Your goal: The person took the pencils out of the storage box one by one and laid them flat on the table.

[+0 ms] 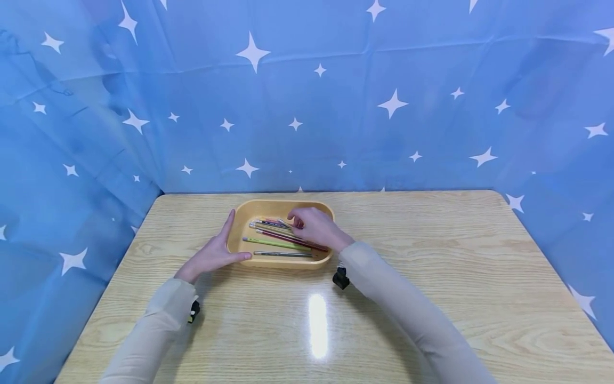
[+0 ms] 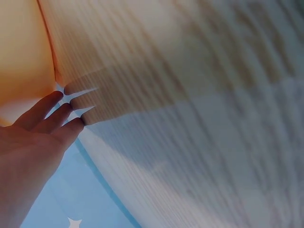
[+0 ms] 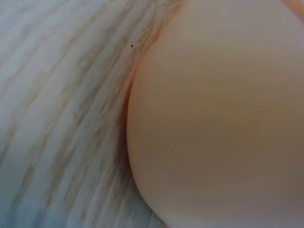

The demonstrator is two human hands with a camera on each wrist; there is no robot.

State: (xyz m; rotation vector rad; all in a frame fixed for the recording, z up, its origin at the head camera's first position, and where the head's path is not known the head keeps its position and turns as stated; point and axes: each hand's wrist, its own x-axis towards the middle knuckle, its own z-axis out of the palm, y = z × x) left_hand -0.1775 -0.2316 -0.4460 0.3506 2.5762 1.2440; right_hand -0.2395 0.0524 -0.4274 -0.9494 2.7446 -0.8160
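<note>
Two sleeves (image 1: 412,314) nearest. One table (image 1: 431,229) under both hands. One tray (image 1: 278,263) between left hand (image 1: 216,253), spread wide at its end, and right hand (image 1: 316,226), fingers curled over pencils (image 1: 275,244); can't tell if gripping one. Best: left steadies tray, right pinches one pencil, lifts without dragging neighbours. Pencils in tray, under and beside right hand: one green, others overlap, at least six altogether.
</note>
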